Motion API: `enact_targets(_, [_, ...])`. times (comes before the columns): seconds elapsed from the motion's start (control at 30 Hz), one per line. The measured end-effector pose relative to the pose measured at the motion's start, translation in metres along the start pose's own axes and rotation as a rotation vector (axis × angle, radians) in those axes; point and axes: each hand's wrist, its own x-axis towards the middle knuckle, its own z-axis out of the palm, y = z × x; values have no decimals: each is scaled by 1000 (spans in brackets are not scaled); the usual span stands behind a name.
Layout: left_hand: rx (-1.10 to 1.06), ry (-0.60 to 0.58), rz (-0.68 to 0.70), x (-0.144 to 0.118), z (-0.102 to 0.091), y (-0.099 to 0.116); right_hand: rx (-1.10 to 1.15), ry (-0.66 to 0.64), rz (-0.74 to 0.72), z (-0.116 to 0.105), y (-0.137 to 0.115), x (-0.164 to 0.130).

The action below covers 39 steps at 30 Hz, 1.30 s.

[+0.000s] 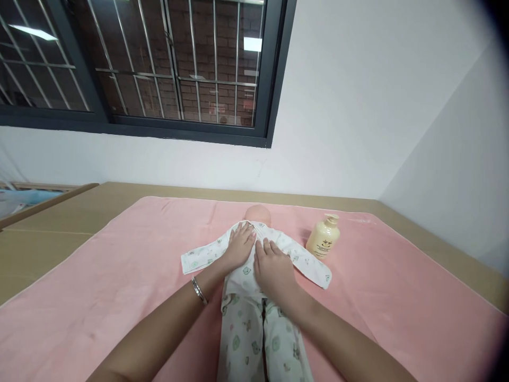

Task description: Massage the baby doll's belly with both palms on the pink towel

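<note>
Lotion bottle (324,235) beside doll's (254,276) sleeve.

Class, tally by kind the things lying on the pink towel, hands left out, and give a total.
Baby doll in printed clothes: 1
Cream pump bottle: 1
Total: 2
Both the left hand and right hand rest on the doll's chest.

Both forearms reach forward, converging. The left hand (239,245) lies flat, palm down, fingers spread, a bangle at its wrist. The right hand (273,269) lies beside it, palm down, fingers extended, nearly touching.
</note>
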Motion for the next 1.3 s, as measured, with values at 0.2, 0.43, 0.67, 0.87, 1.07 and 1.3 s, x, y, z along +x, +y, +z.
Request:
enact_targets(0.2, [132,138,54,-22,15,16,183,-7,44,8,39,28])
enact_targets(0.43, [108,174,63,-32,14,28,262,-24,12,15,56,37])
enact_targets(0.67, [-42,245,90,-9,13,0,-39,52,25,-1,17,14])
enact_targets(0.87, [-44,316,121,-10,21,-3,103,20,11,8,30,24])
enact_targets(1.07, [-29,305,114,-11,22,-2,224,-9,33,15,40,30])
enact_targets(1.3, [-36,311,109,-12,21,-1,245,3,39,16,39,28])
